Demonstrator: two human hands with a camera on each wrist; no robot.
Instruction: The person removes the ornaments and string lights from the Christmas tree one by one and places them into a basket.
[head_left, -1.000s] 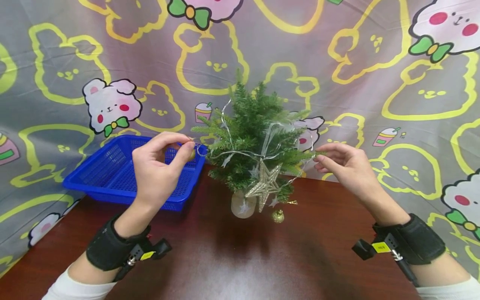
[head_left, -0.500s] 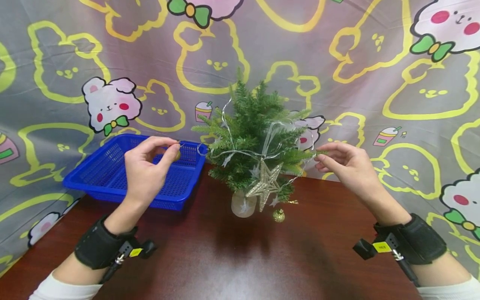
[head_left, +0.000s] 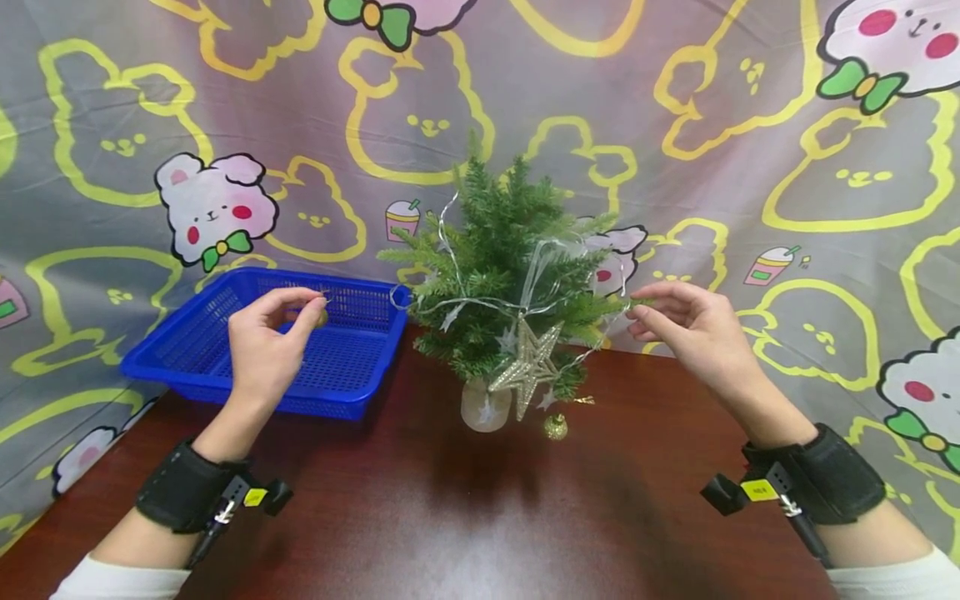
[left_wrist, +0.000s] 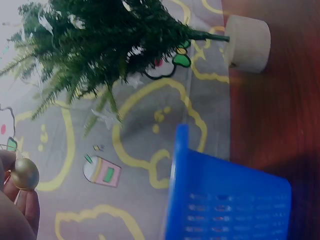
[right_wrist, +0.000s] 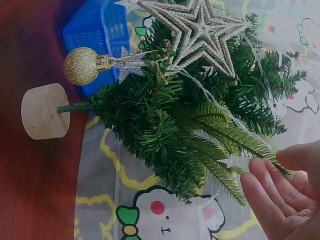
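In the head view my left hand (head_left: 270, 337) pinches a small gold bauble (head_left: 322, 318) by its thin loop, above the blue basket. The left wrist view shows this matte bauble (left_wrist: 25, 174) hanging beside the fingertips. A small artificial Christmas tree (head_left: 510, 250) stands mid-table on a pale round base (head_left: 483, 406). At its right side my right hand (head_left: 693, 333) holds the tip of a light green branch (right_wrist: 240, 137) between thumb and fingers. A glittery gold star (head_left: 527, 367) and a glitter bauble (right_wrist: 81, 66) hang on the tree's front.
A blue plastic basket (head_left: 360, 398) stands left of the tree on the dark brown table (head_left: 450, 533). A clear light string (head_left: 480, 305) with small star pieces winds around the branches. Behind hangs a grey cartoon-print cloth (head_left: 300, 108).
My left hand has drawn away from the tree to the left, carrying the bauble over the basket. The right hand stays at the branch tip. The view has shifted slightly.
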